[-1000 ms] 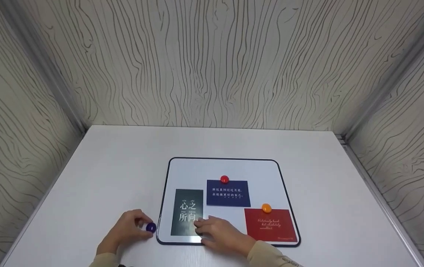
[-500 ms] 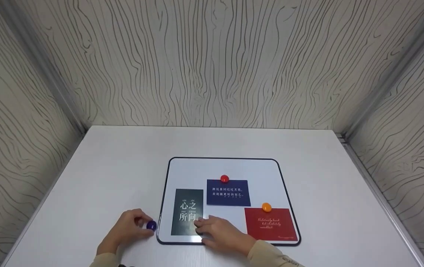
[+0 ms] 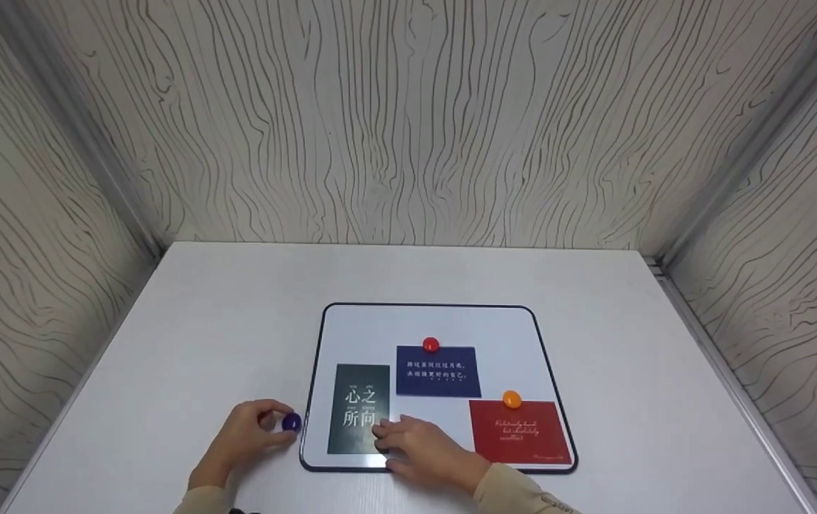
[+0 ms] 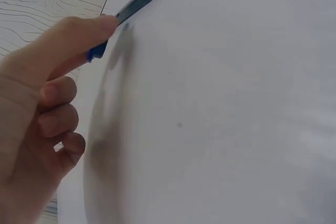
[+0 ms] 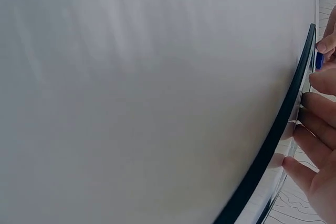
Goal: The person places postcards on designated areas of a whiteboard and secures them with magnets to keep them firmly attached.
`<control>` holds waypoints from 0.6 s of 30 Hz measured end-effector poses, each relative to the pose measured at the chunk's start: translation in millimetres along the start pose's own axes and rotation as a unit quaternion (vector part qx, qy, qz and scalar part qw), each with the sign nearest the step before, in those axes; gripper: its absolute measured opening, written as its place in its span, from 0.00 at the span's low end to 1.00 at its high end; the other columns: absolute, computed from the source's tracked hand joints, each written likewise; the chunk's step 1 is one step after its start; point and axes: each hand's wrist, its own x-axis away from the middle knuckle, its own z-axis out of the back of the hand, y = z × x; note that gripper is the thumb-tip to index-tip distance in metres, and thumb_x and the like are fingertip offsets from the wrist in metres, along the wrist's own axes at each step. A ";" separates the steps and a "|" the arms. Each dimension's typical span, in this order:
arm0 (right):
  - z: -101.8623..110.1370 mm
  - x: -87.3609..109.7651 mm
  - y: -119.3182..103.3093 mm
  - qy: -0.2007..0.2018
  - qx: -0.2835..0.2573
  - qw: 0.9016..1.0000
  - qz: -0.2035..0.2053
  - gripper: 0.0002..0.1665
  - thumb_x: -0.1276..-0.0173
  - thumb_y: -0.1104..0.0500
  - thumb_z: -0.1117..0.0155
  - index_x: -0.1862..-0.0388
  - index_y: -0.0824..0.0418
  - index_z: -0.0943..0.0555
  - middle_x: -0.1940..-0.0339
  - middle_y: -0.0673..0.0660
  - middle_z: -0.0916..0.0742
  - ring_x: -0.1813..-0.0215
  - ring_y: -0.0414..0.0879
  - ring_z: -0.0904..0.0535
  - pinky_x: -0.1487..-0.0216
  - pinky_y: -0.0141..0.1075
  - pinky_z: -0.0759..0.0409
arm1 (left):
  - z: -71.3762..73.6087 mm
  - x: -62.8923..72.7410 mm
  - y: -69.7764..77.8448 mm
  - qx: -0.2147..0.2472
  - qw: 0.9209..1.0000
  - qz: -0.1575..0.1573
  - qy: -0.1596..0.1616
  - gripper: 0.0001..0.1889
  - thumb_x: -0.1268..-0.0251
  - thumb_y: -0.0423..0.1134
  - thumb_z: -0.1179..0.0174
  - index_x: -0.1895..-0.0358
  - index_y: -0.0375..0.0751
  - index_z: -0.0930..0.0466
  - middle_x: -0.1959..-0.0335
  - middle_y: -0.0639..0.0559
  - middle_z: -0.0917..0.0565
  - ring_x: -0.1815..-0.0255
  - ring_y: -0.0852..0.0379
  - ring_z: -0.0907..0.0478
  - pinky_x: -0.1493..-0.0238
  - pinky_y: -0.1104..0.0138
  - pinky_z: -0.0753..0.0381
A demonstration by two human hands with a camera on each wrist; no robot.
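My left hand (image 3: 244, 435) pinches a round purple-blue magnet (image 3: 291, 422) between thumb and index finger, just outside the left edge of a whiteboard (image 3: 465, 325). In the left wrist view, the magnet (image 4: 97, 51) shows beside the thumb tip, near the dark frame; the other fingers curl inward. My right hand (image 3: 426, 451) rests its fingertips on the right edge of a green card (image 3: 351, 435) with white characters. From the right wrist view, the fingers (image 5: 317, 121) are spread and touch the board's surface.
A blue card (image 3: 439, 385) lies on the board with a red magnet (image 3: 430, 345) at its top edge. Right of it, a red card (image 3: 523, 446) has an orange magnet (image 3: 512, 400) on its top edge. The white table (image 3: 237, 307) meets patterned walls (image 3: 394, 143).
My left hand's fingers have shifted the purple-blue magnet slightly farther up along the board's left edge. The right hand stays in place on the green card.
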 end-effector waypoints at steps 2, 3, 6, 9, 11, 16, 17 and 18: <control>-0.5 -0.3 -0.1 -0.001 -0.003 1.000 -0.006 0.19 0.34 0.56 0.38 0.43 0.51 0.19 0.35 0.47 0.19 0.32 0.42 0.24 0.30 0.41 0.28 | -1.0 -1.2 1.2 0.005 1.000 0.004 0.012 0.17 0.57 0.39 0.25 0.59 0.46 0.14 0.63 0.51 0.17 0.61 0.57 0.28 0.55 0.63 0.23; -0.8 -0.3 -0.2 -0.001 -0.003 1.000 -0.007 0.19 0.34 0.55 0.38 0.43 0.51 0.19 0.35 0.47 0.19 0.32 0.43 0.24 0.30 0.41 0.28 | -1.4 -1.7 1.9 0.006 1.000 0.005 0.018 0.17 0.57 0.39 0.25 0.58 0.46 0.14 0.64 0.52 0.18 0.61 0.57 0.28 0.57 0.65 0.25; -2.3 0.3 0.3 0.001 0.000 1.000 -0.005 0.19 0.34 0.55 0.38 0.43 0.51 0.19 0.35 0.47 0.20 0.32 0.43 0.24 0.31 0.42 0.27 | -2.9 -4.0 4.6 0.013 0.999 0.006 0.031 0.17 0.57 0.38 0.25 0.58 0.46 0.14 0.70 0.53 0.22 0.65 0.58 0.31 0.63 0.70 0.31; -3.1 0.7 0.6 0.008 0.007 1.000 0.002 0.19 0.34 0.56 0.38 0.43 0.52 0.19 0.35 0.47 0.19 0.33 0.43 0.23 0.31 0.42 0.27 | -3.8 -5.6 7.1 0.020 0.999 0.004 0.037 0.17 0.56 0.38 0.26 0.57 0.46 0.14 0.73 0.52 0.25 0.67 0.59 0.32 0.67 0.72 0.34; -3.4 0.5 0.9 0.014 0.017 1.000 0.008 0.19 0.35 0.56 0.37 0.44 0.52 0.18 0.36 0.48 0.19 0.33 0.44 0.23 0.31 0.42 0.27 | -4.4 -6.4 8.8 0.020 0.999 0.003 0.040 0.18 0.56 0.38 0.25 0.57 0.46 0.14 0.73 0.53 0.26 0.68 0.59 0.33 0.68 0.72 0.35; -3.5 0.2 1.2 0.020 0.026 0.999 0.016 0.19 0.35 0.57 0.37 0.45 0.53 0.18 0.36 0.49 0.18 0.34 0.44 0.22 0.31 0.42 0.27 | -6.1 -9.0 12.9 0.024 0.999 0.015 0.042 0.18 0.56 0.38 0.25 0.57 0.47 0.14 0.72 0.53 0.25 0.67 0.58 0.32 0.66 0.71 0.34; -3.4 0.3 1.1 0.020 0.025 0.999 0.017 0.19 0.35 0.57 0.37 0.45 0.53 0.18 0.36 0.49 0.18 0.34 0.44 0.22 0.31 0.42 0.26 | -6.5 -9.6 13.8 0.026 0.999 0.016 0.042 0.18 0.55 0.38 0.25 0.57 0.47 0.14 0.72 0.52 0.25 0.67 0.58 0.32 0.66 0.70 0.33; -3.5 0.4 1.3 0.019 0.023 0.999 0.017 0.19 0.35 0.57 0.37 0.45 0.53 0.18 0.36 0.49 0.18 0.34 0.44 0.22 0.31 0.42 0.27 | -6.9 -10.3 14.7 0.026 0.999 0.015 0.042 0.18 0.55 0.38 0.25 0.57 0.47 0.14 0.72 0.52 0.25 0.67 0.58 0.32 0.66 0.70 0.33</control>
